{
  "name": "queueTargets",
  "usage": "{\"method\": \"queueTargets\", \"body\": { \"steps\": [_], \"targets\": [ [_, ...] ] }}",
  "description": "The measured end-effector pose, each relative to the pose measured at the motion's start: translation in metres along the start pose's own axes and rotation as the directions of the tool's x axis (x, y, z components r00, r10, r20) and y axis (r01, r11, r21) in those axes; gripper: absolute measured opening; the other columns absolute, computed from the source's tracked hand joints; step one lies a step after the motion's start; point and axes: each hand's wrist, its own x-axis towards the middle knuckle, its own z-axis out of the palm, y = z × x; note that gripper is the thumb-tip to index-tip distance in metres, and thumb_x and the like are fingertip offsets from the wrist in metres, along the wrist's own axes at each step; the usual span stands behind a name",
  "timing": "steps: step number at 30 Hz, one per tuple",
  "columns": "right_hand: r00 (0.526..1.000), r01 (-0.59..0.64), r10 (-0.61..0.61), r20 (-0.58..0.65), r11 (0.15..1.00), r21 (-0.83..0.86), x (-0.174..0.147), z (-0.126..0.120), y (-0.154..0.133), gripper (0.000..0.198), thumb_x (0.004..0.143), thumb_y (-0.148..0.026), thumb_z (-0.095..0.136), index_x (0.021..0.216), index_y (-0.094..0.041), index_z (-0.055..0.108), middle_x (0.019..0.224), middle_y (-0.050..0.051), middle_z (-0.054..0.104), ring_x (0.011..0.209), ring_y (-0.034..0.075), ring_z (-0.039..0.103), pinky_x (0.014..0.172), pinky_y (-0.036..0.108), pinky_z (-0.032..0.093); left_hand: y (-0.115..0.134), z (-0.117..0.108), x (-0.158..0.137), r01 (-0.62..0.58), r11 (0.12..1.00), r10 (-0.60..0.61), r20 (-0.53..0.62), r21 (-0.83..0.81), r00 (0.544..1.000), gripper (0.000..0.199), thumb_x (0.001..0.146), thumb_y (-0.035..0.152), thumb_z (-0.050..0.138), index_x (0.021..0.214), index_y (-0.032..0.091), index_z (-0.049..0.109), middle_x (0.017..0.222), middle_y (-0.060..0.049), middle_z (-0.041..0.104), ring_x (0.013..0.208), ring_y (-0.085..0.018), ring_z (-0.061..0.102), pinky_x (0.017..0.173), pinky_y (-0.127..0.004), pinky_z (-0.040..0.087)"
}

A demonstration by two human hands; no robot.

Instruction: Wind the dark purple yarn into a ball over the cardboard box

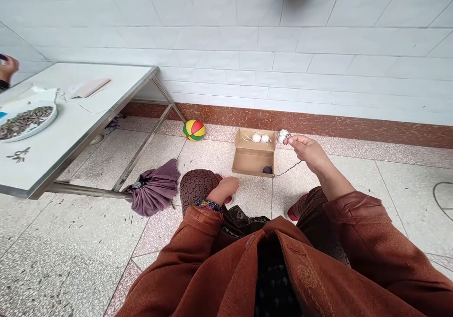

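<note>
My right hand [311, 154] is raised beyond my right knee, thumb and fingers pinched on a dark yarn [287, 163]. A small loop of it sticks out at the fingertips. The strand sags down to a dark yarn ball [268, 170] in the front right corner of an open cardboard box [249, 159]. White yarn balls [261, 137] lie in the raised lid, and more white balls [282, 134] sit on the floor right beside it. Over my left knee, my left hand [227, 188] is curled closed; whatever its fingers may hold is hidden.
A metal-framed table [130, 88] at left carries a plate of sunflower seeds [54, 114] and a folded cloth [92, 88]. Another person's hand [10, 67] shows behind it. A colourful ball [194, 130] rests near the wall; a purple folded umbrella [155, 187] leans at the table frame.
</note>
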Motion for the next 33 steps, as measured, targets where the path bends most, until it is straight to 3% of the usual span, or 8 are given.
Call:
{"method": "queueTargets", "body": {
  "steps": [5,7,9,12,14,17,25,33],
  "targets": [
    [0.976,0.054,0.002,0.217,0.967,-0.248,-0.006,0.008,-0.01,0.03,0.085,-0.052,0.068,0.087,-0.024,0.078,0.099,0.006,0.078,0.096,0.024,0.067,0.093,0.042,0.049,0.033,-0.012,-0.009,-0.161,0.986,0.151,-0.225,-0.028,0.963,0.032,0.095,0.027,0.051,0.125,0.021,0.063,0.131,-0.012,0.065,0.124,-0.025,0.059,0.11,-0.043,0.043],
    [0.939,0.088,0.025,0.342,0.947,-0.309,-0.012,0.016,-0.017,0.029,0.087,-0.051,0.066,0.087,-0.025,0.078,0.094,0.004,0.077,0.091,0.023,0.067,0.091,0.041,0.049,0.059,-0.022,-0.013,-0.521,0.845,0.445,-0.38,-0.121,0.811,0.049,0.094,0.035,0.058,0.141,0.022,0.052,0.144,-0.014,0.057,0.136,-0.028,0.051,0.116,-0.047,0.037],
    [0.899,0.153,-0.002,0.439,0.939,-0.309,-0.017,0.026,-0.025,0.03,0.089,-0.051,0.063,0.088,-0.025,0.078,0.087,0.002,0.075,0.083,0.021,0.066,0.085,0.038,0.049,0.083,-0.029,-0.018,-0.687,0.669,0.593,-0.354,-0.282,0.723,0.061,0.095,0.041,0.061,0.15,0.026,0.041,0.145,-0.013,0.057,0.136,-0.026,0.052,0.114,-0.046,0.039],
    [0.896,0.224,-0.099,0.432,0.942,-0.249,-0.023,0.036,-0.036,0.033,0.091,-0.052,0.06,0.087,-0.023,0.075,0.078,0.001,0.07,0.075,0.018,0.061,0.077,0.033,0.047,0.101,-0.025,-0.026,-0.557,0.56,0.609,-0.152,-0.613,0.779,0.049,0.098,0.047,0.055,0.139,0.02,0.054,0.104,-0.01,0.072,0.096,-0.019,0.068,0.089,-0.036,0.052],
    [0.931,0.229,-0.146,0.336,0.947,-0.225,-0.023,0.038,-0.036,0.034,0.091,-0.053,0.061,0.082,-0.022,0.072,0.077,0.001,0.068,0.074,0.017,0.058,0.075,0.032,0.045,0.099,-0.017,-0.033,-0.394,0.528,0.543,-0.059,-0.752,0.838,0.048,0.097,0.049,0.056,0.131,0.016,0.06,0.08,-0.004,0.067,0.071,-0.014,0.063,0.072,-0.029,0.049],
    [0.975,0.184,-0.156,0.16,0.967,-0.174,-0.021,0.038,-0.023,0.035,0.087,-0.055,0.065,0.079,-0.021,0.07,0.079,0.002,0.066,0.076,0.018,0.055,0.073,0.032,0.043,0.087,-0.003,-0.042,-0.241,0.46,0.455,-0.007,-0.855,0.891,0.043,0.092,0.048,0.064,0.118,0.014,0.068,0.069,0.001,0.06,0.06,-0.01,0.056,0.065,-0.025,0.046],
    [0.995,-0.051,0.052,-0.08,0.998,0.023,-0.018,0.048,0.034,0.039,0.084,-0.06,0.063,0.087,-0.021,0.066,0.061,-0.003,0.051,0.058,0.014,0.04,0.054,0.026,0.031,0.08,-0.001,-0.055,-0.087,0.218,0.292,-0.021,-0.972,0.956,0.032,0.087,0.041,0.073,0.101,0.012,0.072,0.087,-0.008,0.073,0.076,-0.016,0.069,0.079,-0.034,0.057],
    [0.993,-0.104,0.104,-0.059,0.995,0.01,-0.02,0.067,0.072,0.042,0.081,-0.062,0.061,0.082,-0.021,0.065,0.067,-0.002,0.057,0.063,0.015,0.046,0.061,0.028,0.038,0.086,-0.003,-0.053,-0.151,0.175,0.286,-0.097,-0.973,0.953,0.025,0.09,0.036,0.07,0.095,0.012,0.074,0.112,-0.015,0.076,0.1,-0.022,0.074,0.096,-0.038,0.055]
  ]
}}
